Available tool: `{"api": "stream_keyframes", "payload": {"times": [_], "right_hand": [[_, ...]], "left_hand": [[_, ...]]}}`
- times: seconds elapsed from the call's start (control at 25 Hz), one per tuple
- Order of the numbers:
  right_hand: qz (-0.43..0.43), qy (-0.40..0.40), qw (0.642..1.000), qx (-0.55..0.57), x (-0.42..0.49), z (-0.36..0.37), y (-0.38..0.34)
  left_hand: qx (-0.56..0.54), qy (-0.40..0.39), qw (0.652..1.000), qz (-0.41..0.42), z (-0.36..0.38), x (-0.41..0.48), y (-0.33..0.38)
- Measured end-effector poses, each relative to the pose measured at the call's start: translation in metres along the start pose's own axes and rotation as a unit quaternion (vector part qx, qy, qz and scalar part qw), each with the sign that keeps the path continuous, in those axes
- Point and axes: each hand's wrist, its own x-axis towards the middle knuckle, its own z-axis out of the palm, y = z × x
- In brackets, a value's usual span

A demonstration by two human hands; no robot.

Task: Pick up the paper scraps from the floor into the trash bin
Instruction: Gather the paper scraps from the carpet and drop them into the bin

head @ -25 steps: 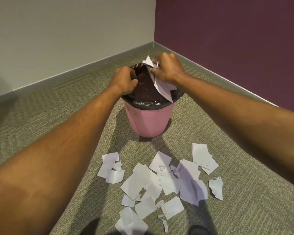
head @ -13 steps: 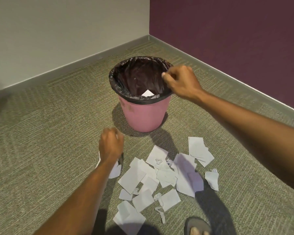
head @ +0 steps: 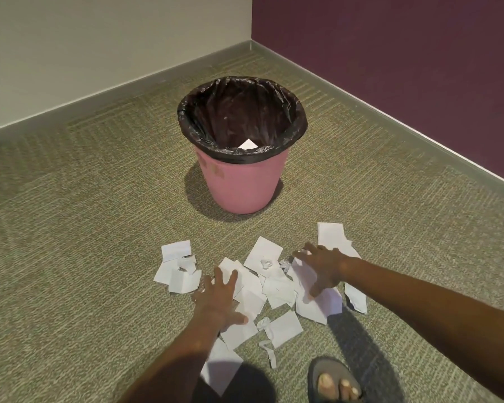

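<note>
A pink trash bin with a black liner stands on the carpet near the room's corner. A white scrap shows inside it. Several white paper scraps lie scattered on the floor in front of the bin. My left hand is spread flat, fingers straight, over the scraps on the left of the pile. My right hand lies spread with straight fingers on the scraps at the pile's right. Neither hand holds paper.
A beige wall and a purple wall meet behind the bin. A foot in a sandal stands at the bottom edge, just below the scraps. Green carpet stretches to the left.
Both hands left the bin, where they dropped paper, and came down to the pile. The left went first, the right followed; both now lie spread on the scraps.
</note>
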Motion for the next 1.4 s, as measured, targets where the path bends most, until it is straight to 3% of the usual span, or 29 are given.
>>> {"api": "stream_keyframes", "payload": {"times": [0.16,0.28,0.52,0.88,1.24,1.4], "right_hand": [[-0.010,0.074,0.996,-0.058,0.014,0.014,0.006],[-0.012,0.079,0.992,-0.095,0.022,0.013,0.007],[-0.019,0.112,0.989,-0.095,0.026,0.021,0.001],[-0.041,0.148,0.987,-0.050,0.024,0.015,-0.009],[-0.064,0.172,0.983,-0.024,0.023,0.022,-0.004],[-0.056,0.163,0.985,-0.020,0.024,0.022,-0.005]], "left_hand": [[0.011,0.046,0.999,-0.008,0.009,0.001,0.003],[-0.003,0.078,0.997,-0.004,0.007,0.002,0.005],[-0.005,0.089,0.995,0.047,0.010,-0.001,0.009],[-0.017,0.174,0.982,0.064,0.015,-0.007,0.021],[-0.011,0.032,0.999,0.029,0.015,0.028,0.028],[-0.030,0.082,0.995,0.040,0.009,0.025,0.029]]}}
